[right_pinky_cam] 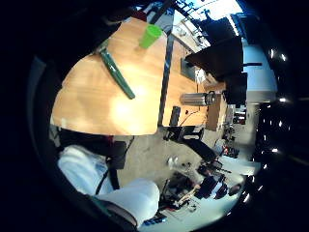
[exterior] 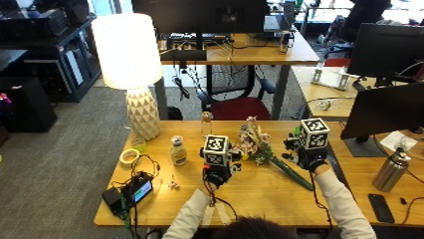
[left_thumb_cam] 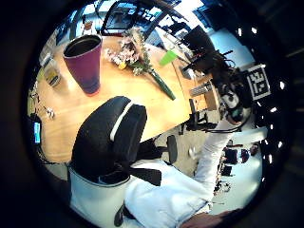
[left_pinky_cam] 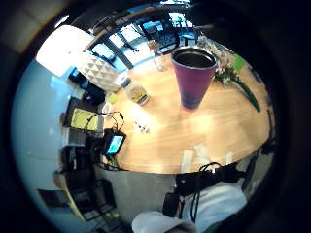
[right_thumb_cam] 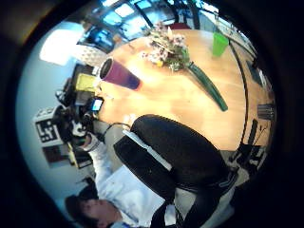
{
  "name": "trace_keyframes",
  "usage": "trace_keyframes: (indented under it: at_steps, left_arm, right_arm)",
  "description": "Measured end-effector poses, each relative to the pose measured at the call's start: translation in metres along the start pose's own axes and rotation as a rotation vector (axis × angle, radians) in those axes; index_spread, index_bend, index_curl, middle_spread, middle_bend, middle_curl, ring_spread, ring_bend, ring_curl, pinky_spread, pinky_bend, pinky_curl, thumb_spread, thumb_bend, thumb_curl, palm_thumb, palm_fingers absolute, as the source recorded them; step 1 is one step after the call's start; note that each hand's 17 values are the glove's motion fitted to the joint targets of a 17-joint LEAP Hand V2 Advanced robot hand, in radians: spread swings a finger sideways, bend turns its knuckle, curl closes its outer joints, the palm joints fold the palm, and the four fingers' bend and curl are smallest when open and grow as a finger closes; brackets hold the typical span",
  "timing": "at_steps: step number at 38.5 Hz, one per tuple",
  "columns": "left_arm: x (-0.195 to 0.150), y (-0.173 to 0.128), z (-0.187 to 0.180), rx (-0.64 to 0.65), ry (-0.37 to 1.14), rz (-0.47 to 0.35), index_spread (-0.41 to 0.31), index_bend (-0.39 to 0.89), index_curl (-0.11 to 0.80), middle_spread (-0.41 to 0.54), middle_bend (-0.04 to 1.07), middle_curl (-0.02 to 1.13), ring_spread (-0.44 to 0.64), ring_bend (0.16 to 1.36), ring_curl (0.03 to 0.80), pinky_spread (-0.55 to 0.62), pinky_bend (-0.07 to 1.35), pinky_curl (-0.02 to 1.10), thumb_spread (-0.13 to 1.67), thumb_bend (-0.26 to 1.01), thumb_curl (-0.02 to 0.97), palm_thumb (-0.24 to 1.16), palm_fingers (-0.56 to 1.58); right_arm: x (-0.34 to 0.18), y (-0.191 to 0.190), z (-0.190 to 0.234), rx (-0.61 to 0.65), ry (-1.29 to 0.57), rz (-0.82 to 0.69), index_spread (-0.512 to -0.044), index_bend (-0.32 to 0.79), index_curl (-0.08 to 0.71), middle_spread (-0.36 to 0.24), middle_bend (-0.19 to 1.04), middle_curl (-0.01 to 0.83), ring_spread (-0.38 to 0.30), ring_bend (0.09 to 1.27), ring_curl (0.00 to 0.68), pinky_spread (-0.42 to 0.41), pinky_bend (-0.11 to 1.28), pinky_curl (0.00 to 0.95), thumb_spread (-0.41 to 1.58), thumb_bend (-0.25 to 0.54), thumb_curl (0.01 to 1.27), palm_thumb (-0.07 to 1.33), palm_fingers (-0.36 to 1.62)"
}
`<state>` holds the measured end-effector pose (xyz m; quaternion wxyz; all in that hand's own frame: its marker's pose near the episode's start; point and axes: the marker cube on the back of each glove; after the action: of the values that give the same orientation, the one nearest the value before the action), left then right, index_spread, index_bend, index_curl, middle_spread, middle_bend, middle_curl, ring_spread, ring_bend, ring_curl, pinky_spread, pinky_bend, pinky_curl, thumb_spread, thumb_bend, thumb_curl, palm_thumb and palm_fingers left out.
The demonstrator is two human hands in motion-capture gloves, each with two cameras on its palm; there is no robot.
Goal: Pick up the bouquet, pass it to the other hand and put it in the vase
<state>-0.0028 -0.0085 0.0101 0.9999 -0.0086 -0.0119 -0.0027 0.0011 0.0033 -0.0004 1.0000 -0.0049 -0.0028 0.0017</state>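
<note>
Nothing of the task looks done yet: the bouquet [exterior: 255,144] lies flat on the wooden desk [exterior: 265,191], its long green-wrapped stem [exterior: 293,175] running toward the person's right, and no hand holds it. The vase [left_thumb_cam: 85,61], a tall tapered purple tumbler with a dark smooth inside, stands upright beside the blooms and holds nothing. The left hand [exterior: 217,174] hovers over the desk near the vase, its fingers curled around nothing; the right hand [exterior: 309,160] hangs above the stem, and whether its fingers are spread cannot be told. Pickup, handover and placing all remain. The flowers look small, pale and papery, the desk smooth and lightly glossy
</note>
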Motion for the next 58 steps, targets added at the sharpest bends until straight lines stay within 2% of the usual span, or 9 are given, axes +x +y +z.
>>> trace_keyframes:
  at_steps: [3, 7, 13, 18, 29, 39, 49, 54, 58]
  left_arm:
    - [0.002, -0.006, 0.005, -0.003, 0.018, 0.006, -0.012, 0.13, 0.050, 0.117, 0.15, 0.05, 0.22, 0.45, 0.107, 0.23, 0.43, 0.12, 0.55, 0.09, 0.053, 0.18, 0.29]
    - [0.008, -0.006, 0.002, 0.006, 0.063, 0.014, -0.011, 0.14, 0.085, 0.154, 0.15, 0.08, 0.29, 0.50, 0.154, 0.29, 0.46, 0.17, 0.74, 0.08, 0.078, 0.19, 0.25]
    - [0.014, -0.003, -0.003, 0.023, 0.071, 0.024, -0.013, 0.15, 0.130, 0.183, 0.17, 0.12, 0.35, 0.54, 0.185, 0.34, 0.49, 0.21, 0.92, 0.06, 0.112, 0.20, 0.21]
    - [0.023, -0.011, 0.003, 0.059, 0.093, 0.077, -0.013, 0.16, 0.165, 0.190, 0.17, 0.14, 0.37, 0.55, 0.198, 0.36, 0.49, 0.23, 1.00, 0.04, 0.136, 0.21, 0.21]
    - [0.041, 0.001, 0.001, 0.068, 0.056, 0.142, -0.014, 0.17, 0.224, 0.204, 0.17, 0.19, 0.40, 0.57, 0.217, 0.38, 0.49, 0.26, 1.08, -0.01, 0.179, 0.23, 0.19]
    - [0.052, 0.014, -0.005, 0.066, 0.046, 0.187, -0.036, 0.17, 0.266, 0.199, 0.17, 0.21, 0.39, 0.57, 0.229, 0.38, 0.48, 0.28, 1.11, -0.02, 0.204, 0.23, 0.19]
    - [0.054, 0.022, -0.005, 0.032, 0.059, 0.211, -0.056, 0.17, 0.295, 0.189, 0.17, 0.23, 0.39, 0.57, 0.235, 0.38, 0.47, 0.30, 1.11, -0.02, 0.221, 0.22, 0.19]
    - [0.048, 0.023, -0.002, 0.025, 0.066, 0.214, -0.061, 0.16, 0.299, 0.172, 0.18, 0.24, 0.38, 0.58, 0.239, 0.37, 0.47, 0.30, 1.12, -0.02, 0.227, 0.23, 0.22]
    - [0.046, 0.022, 0.001, 0.012, 0.079, 0.210, -0.059, 0.16, 0.303, 0.161, 0.18, 0.25, 0.37, 0.57, 0.242, 0.36, 0.47, 0.31, 1.12, -0.02, 0.230, 0.23, 0.23]
  right_arm:
    - [-0.001, 0.007, -0.003, 0.002, -0.018, -0.009, -0.233, 0.03, 0.013, -0.021, 0.22, 0.081, 0.077, 0.39, 0.102, 0.177, 0.55, 0.161, 0.53, 0.077, 0.05, 0.16, 0.35]
    - [0.000, 0.017, -0.010, 0.021, -0.049, -0.028, -0.296, 0.04, 0.029, -0.023, 0.26, 0.134, 0.115, 0.44, 0.154, 0.223, 0.59, 0.218, 0.73, 0.058, 0.07, 0.16, 0.32]
    - [-0.001, 0.024, -0.015, 0.037, -0.099, -0.055, -0.333, 0.07, 0.043, -0.024, 0.30, 0.190, 0.141, 0.50, 0.197, 0.254, 0.62, 0.256, 0.89, 0.028, 0.10, 0.17, 0.32]
    - [-0.003, 0.028, -0.018, 0.026, -0.116, -0.054, -0.346, 0.07, 0.053, -0.018, 0.32, 0.225, 0.148, 0.53, 0.221, 0.267, 0.64, 0.277, 0.96, 0.004, 0.13, 0.17, 0.32]
    - [0.009, 0.035, -0.037, 0.020, -0.108, 0.027, -0.224, 0.08, 0.089, 0.022, 0.29, 0.272, 0.097, 0.62, 0.279, 0.252, 0.72, 0.322, 1.04, -0.001, 0.18, 0.24, 0.48]
    - [0.069, -0.027, -0.016, -0.125, -0.222, 0.179, -0.143, 0.01, 0.074, 0.033, 0.25, 0.301, 0.050, 0.70, 0.326, 0.205, 0.81, 0.360, 1.06, 0.012, 0.23, 0.37, 0.49]
    - [0.101, -0.075, 0.063, -0.195, -0.251, 0.297, -0.120, 0.03, 0.055, 0.031, 0.28, 0.340, 0.024, 0.72, 0.342, 0.190, 0.84, 0.368, 1.07, 0.000, 0.27, 0.48, 0.48]
    - [0.069, -0.028, 0.106, -0.451, -0.295, 0.372, -0.153, 0.07, 0.072, -0.003, 0.32, 0.363, -0.030, 0.70, 0.344, 0.155, 0.80, 0.360, 1.05, 0.021, 0.30, 0.58, 0.52]
    - [0.060, -0.019, 0.147, -0.565, -0.312, 0.387, -0.184, 0.07, 0.079, -0.037, 0.34, 0.378, -0.057, 0.70, 0.348, 0.125, 0.78, 0.354, 1.03, 0.024, 0.32, 0.64, 0.56]
